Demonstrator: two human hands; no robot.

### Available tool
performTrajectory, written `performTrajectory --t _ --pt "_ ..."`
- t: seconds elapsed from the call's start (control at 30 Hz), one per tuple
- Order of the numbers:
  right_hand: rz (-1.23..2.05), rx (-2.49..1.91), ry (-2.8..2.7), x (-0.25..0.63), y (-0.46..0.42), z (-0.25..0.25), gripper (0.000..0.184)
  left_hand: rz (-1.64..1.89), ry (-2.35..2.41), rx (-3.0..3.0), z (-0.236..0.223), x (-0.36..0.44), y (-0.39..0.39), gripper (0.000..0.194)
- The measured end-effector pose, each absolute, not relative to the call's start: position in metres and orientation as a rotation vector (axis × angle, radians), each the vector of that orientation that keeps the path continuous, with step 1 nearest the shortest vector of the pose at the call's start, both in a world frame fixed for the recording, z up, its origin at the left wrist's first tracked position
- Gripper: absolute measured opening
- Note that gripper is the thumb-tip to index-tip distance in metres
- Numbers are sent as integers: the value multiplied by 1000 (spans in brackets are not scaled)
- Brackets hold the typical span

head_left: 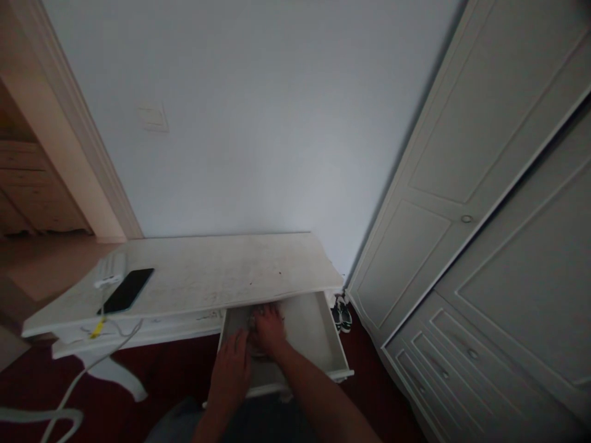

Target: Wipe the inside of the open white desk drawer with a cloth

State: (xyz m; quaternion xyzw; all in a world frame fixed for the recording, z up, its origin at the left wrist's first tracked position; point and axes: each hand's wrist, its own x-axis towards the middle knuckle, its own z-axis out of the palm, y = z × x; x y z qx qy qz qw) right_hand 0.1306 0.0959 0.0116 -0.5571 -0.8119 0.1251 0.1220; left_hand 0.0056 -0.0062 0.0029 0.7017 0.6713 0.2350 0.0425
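A white drawer [318, 335] is pulled out from the white table [207, 264]. Inside it, my right hand [269, 329] reaches down with its fingers bent over a small, pale, round-looking object that it mostly hides; its kind is unclear. My left hand [233, 363] is at the left side of the drawer, beside the right one, fingers fairly straight and pointing away from me. Whether the left fingertips touch the object cannot be made out in the dim light.
A dark phone [127, 290] lies at the table's left end beside a white power strip [111, 269]. A white cable [87, 369] with a yellow tag hangs down in front. Shoes [341, 314] stand on the red floor, near a white wardrobe [415, 246] at right.
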Motion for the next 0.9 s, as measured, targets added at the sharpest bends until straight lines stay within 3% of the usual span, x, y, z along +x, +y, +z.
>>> performTrajectory --t 0.27,0.4,0.53,0.7,0.83,0.9 --pt "178 -1947 -2087 243 109 2 69 745 2272 2191 -1 5 -13 40" --pt "210 -2013 -1856 260 110 -6 72 789 2297 2160 0 8 -12 39" --pt "371 -1906 -1809 225 114 -3 67 773 2283 2150 10 12 -12 39" --pt "523 -1548 -2137 145 114 -6 64 750 2235 2205 12 11 -11 42" --pt "640 -1260 -2425 99 102 -14 41 796 2254 2162 8 9 -10 46" --pt "658 -1158 -2522 100 92 -15 38 803 2257 2157 7 9 -9 47"
